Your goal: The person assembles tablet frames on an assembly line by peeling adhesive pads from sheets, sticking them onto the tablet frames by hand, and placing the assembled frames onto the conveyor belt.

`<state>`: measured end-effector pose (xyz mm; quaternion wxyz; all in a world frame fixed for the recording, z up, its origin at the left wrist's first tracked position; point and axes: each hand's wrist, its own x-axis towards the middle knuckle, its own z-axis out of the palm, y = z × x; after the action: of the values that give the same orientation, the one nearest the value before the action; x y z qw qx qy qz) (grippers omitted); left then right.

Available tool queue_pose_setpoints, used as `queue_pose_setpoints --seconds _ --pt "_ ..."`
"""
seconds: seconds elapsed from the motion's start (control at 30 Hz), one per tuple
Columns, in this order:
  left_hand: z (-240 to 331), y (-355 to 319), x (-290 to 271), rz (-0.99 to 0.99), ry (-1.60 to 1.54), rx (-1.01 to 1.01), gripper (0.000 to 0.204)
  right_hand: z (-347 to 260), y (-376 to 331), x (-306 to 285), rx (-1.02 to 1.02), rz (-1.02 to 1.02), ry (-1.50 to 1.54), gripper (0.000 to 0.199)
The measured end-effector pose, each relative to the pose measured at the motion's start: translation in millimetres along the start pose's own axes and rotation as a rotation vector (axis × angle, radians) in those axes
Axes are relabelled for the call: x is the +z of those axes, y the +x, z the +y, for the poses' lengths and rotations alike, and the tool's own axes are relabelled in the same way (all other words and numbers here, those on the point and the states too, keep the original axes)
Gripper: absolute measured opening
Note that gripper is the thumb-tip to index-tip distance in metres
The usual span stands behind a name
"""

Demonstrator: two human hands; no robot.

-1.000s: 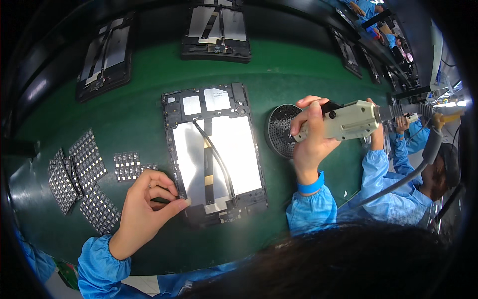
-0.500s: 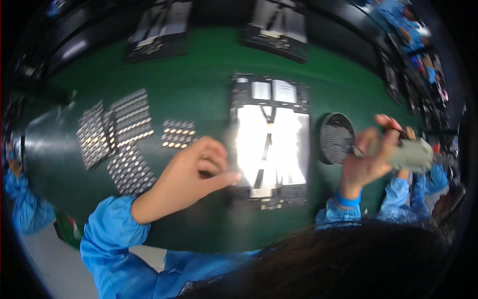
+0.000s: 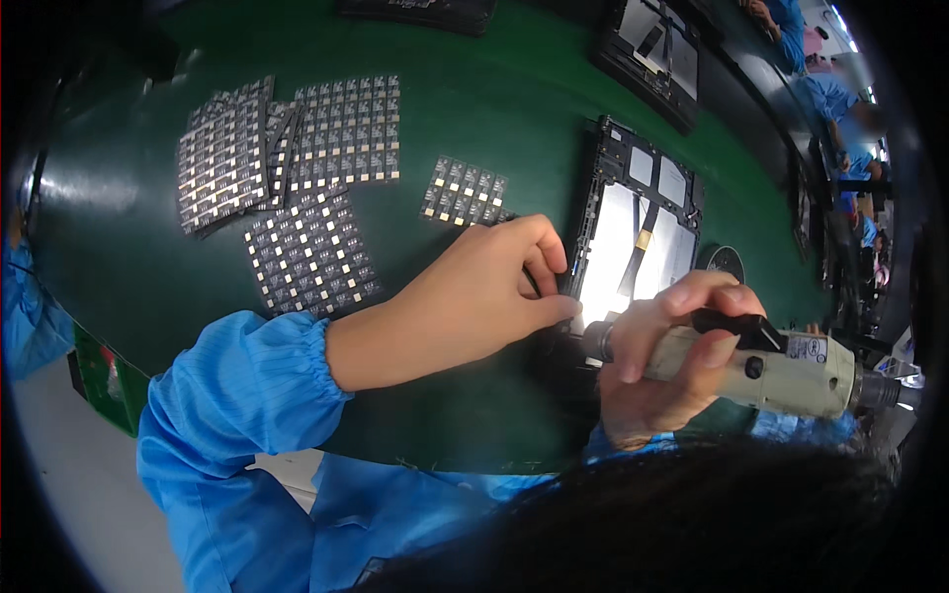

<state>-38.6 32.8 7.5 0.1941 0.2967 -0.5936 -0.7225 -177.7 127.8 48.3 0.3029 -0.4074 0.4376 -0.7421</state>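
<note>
My right hand (image 3: 667,356) is wrapped round a pale grey electric screwdriver (image 3: 791,371), which lies nearly level with its dark nose pointing left. That nose is over the lower end of an opened tablet (image 3: 605,212), a black frame with bright silver panels; the bit's tip cannot be made out. Beside the tablet's lower left edge, my left hand (image 3: 494,272) has its fingers curled, with the thumb tip at the frame. Whatever those fingers hold, if anything, is too small or hidden. Behind my right hand, a round black dish (image 3: 727,259) shows only in part.
Left on the green table (image 3: 494,89) lie sheets of small dark pieces with pale squares (image 3: 346,128), several stacked or overlapping. A smaller sheet (image 3: 465,188) lies nearer the tablet. Another opened tablet (image 3: 657,49) stands at the far right. People in blue work beyond the right edge.
My right hand has brought the screwdriver left, from beside the dish to the tablet's lower end. My left hand stays by the tablet's left edge. The whole view has turned and shifted.
</note>
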Motion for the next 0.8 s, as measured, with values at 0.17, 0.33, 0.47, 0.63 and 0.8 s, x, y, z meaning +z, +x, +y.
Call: queue_pose_setpoints --seconds 0.17,0.33,0.47,0.63,0.8 --pt "2.5 -1.0 -1.1 -0.017 0.083 0.008 0.031 0.8 -0.2 -0.8 -0.054 0.01 -0.035 0.038" --pt "0.3 -1.7 -1.5 -0.008 0.087 0.015 0.03 2.7 0.2 2.2 -0.038 0.026 -0.02 0.038" --pt "-0.7 -1.2 -0.5 -0.016 0.071 0.018 0.03 3.5 -0.8 0.7 -0.005 0.043 -0.042 0.04" --pt "2.5 -1.6 -0.4 -0.012 0.076 0.014 0.03 5.3 -1.5 2.2 0.015 0.052 -0.07 0.042" --pt "3.2 -2.0 -2.0 -0.009 0.069 0.004 0.03 3.9 -2.1 3.4 0.076 0.057 -0.051 0.04"
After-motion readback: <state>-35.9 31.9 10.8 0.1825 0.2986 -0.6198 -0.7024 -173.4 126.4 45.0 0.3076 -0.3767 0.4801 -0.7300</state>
